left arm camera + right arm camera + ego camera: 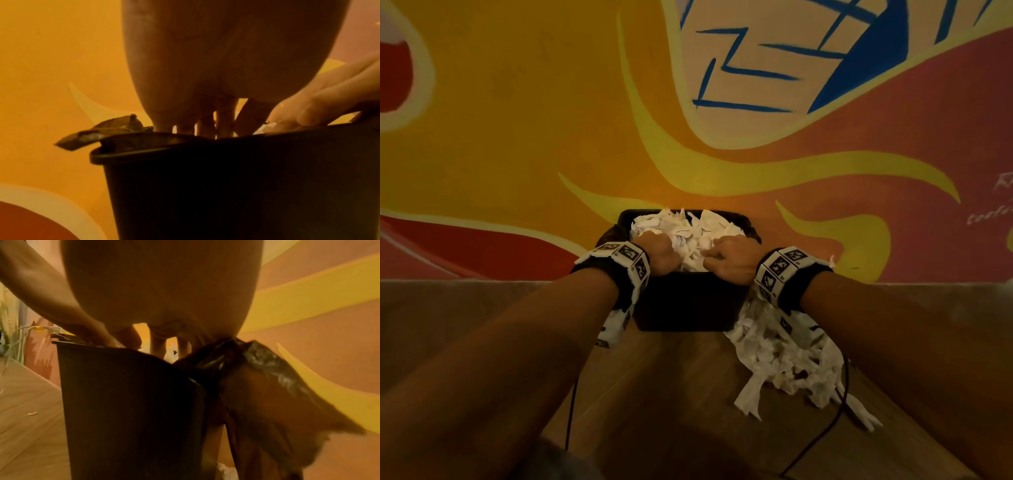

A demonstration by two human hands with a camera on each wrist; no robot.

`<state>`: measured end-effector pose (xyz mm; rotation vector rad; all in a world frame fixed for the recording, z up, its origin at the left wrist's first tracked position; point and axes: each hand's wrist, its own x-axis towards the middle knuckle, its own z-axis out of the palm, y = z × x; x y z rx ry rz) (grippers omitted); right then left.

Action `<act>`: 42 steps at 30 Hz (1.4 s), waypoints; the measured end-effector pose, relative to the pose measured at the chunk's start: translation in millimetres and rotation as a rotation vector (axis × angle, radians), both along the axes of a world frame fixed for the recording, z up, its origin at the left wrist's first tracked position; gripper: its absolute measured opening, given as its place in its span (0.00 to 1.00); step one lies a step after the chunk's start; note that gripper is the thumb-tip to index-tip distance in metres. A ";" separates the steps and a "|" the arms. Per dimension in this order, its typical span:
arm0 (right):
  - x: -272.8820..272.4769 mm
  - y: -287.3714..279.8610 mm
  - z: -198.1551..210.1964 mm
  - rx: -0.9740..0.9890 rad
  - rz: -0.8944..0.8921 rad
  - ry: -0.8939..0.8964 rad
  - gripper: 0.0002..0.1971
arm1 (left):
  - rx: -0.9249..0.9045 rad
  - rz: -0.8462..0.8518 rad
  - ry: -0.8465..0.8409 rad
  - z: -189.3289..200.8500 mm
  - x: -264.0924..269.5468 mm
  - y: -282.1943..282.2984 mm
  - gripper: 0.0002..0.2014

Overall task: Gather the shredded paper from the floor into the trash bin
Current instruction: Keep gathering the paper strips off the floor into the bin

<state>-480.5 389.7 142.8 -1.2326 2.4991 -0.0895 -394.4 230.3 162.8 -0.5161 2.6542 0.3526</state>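
Note:
A black trash bin (688, 301) stands on the floor against the painted wall, heaped with white shredded paper (688, 226). Both hands are over its mouth. My left hand (661, 253) has its fingers pointing straight down into the paper near the bin's left side; in the left wrist view the left hand's fingers (224, 120) disappear behind the rim (144, 151). My right hand (729, 257) presses on the paper at the right side, and its fingers (156, 344) also reach down into the bin (123, 402). More shredded paper (784, 356) lies in a pile on the floor to the bin's right.
A dark bin liner (277, 386) flaps over the bin's right edge, and a corner of the liner (82, 139) sticks out at the left. A black cable (825, 438) crosses the wooden floor (654, 394). Pale cords (18, 337) run along the wall.

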 end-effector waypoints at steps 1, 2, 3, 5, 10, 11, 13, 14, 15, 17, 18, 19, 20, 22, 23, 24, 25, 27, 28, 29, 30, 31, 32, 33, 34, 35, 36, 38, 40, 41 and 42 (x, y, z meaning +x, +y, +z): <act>-0.8 -1.3 -1.3 0.012 -0.002 -0.015 0.26 | -0.014 -0.007 -0.025 -3.2 -0.9 -0.1 0.17; -0.5 -2.8 -2.5 0.025 -0.011 -0.028 0.27 | -0.028 -0.021 -0.052 -6.5 -1.4 0.1 0.18; 0.1 -3.9 -4.1 0.040 -0.013 -0.034 0.27 | -0.037 -0.036 -0.079 -9.4 -1.4 0.5 0.19; 1.2 -4.5 -7.4 0.087 -0.023 -0.041 0.27 | 0.002 -0.027 -0.099 -12.3 -0.3 1.3 0.22; 2.6 0.0 -4.6 0.061 -0.013 -0.128 0.19 | 0.030 -0.046 -0.081 -4.5 4.8 5.8 0.18; 2.1 2.2 -1.2 0.026 0.024 -0.105 0.18 | 0.004 -0.069 -0.053 1.3 6.0 5.9 0.18; -1.3 8.0 5.0 -0.088 0.018 -0.081 0.13 | -0.093 -0.136 0.030 17.7 6.9 6.4 0.18; -3.1 10.2 9.3 -0.132 0.005 -0.067 0.16 | -0.157 -0.162 0.081 27.3 7.3 8.4 0.16; -4.0 13.0 14.9 -0.169 0.001 -0.040 0.17 | -0.219 -0.178 0.131 36.3 7.4 11.6 0.15; -4.2 20.7 26.4 -0.253 -0.008 0.008 0.15 | -0.287 -0.171 0.219 48.5 6.1 21.5 0.15; -5.1 25.9 31.0 -0.285 -0.011 0.039 0.14 | -0.301 -0.157 0.272 51.2 5.2 27.4 0.16; -6.7 31.7 34.2 -0.312 -0.013 0.079 0.15 | -0.307 -0.149 0.336 51.9 3.8 32.8 0.16; -7.1 37.8 37.5 -0.316 -0.022 0.121 0.16 | -0.303 -0.147 0.401 51.5 2.4 38.0 0.15; -8.6 51.5 42.8 -0.322 -0.066 0.187 0.19 | -0.254 -0.157 0.511 50.6 0.8 47.8 0.14; -9.7 58.9 44.7 -0.338 -0.092 0.203 0.21 | -0.220 -0.171 0.548 50.0 0.2 53.2 0.14; -11.0 67.1 46.0 -0.354 -0.114 0.217 0.22 | -0.189 -0.190 0.573 48.7 0.0 59.7 0.13; -12.6 76.7 46.8 -0.371 -0.130 0.234 0.22 | -0.158 -0.217 0.589 47.3 -0.1 67.3 0.13; -17.6 99.1 46.6 -0.388 -0.170 0.234 0.21 | -0.098 -0.287 0.593 42.8 -0.4 85.2 0.13; -19.8 111.9 46.4 -0.379 -0.195 0.215 0.20 | -0.072 -0.330 0.576 39.4 -1.3 94.4 0.13; -22.2 124.9 45.2 -0.356 -0.216 0.192 0.18 | -0.046 -0.372 0.543 35.4 -2.3 103.8 0.13; -24.2 138.5 42.9 -0.320 -0.233 0.168 0.17 | -0.015 -0.415 0.491 29.9 -3.9 113.6 0.13; -25.3 152.1 39.0 -0.277 -0.244 0.148 0.16 | 0.020 -0.460 0.433 23.3 -5.8 123.8 0.12; -25.8 165.6 32.6 -0.236 -0.249 0.129 0.14 | 0.052 -0.502 0.372 14.7 -7.4 134.5 0.12; -26.1 178.5 24.4 -0.204 -0.246 0.110 0.13 | 0.074 -0.534 0.314 3.4 -9.1 145.1 0.12; -26.5 190.5 14.9 -0.165 -0.240 0.087 0.11 | 0.089 -0.549 0.260 -10.4 -9.5 155.1 0.11; -26.3 201.4 5.4 -0.117 -0.233 0.064 0.10 | 0.096 -0.549 0.209 -26.2 -9.5 164.1 0.09; -26.0 211.0 -4.3 -0.061 -0.224 0.038 0.10 | 0.093 -0.542 0.162 -42.6 -8.3 171.7 0.07; -23.1 226.8 -25.4 0.031 -0.206 -0.029 0.11 | 0.081 -0.527 0.088 -76.2 -3.8 180.9 0.08; -16.2 237.5 -49.6 0.095 -0.195 -0.083 0.11 | 0.066 -0.507 0.050 -107.9 3.2 184.4 0.18; -12.1 241.8 -63.1 0.120 -0.197 -0.100 0.12 | 0.053 -0.487 0.045 -122.0 7.0 185.6 0.24; -7.7 245.1 -77.3 0.150 -0.193 -0.100 0.13 | 0.041 -0.460 0.043 -134.9 11.0 187.0 0.30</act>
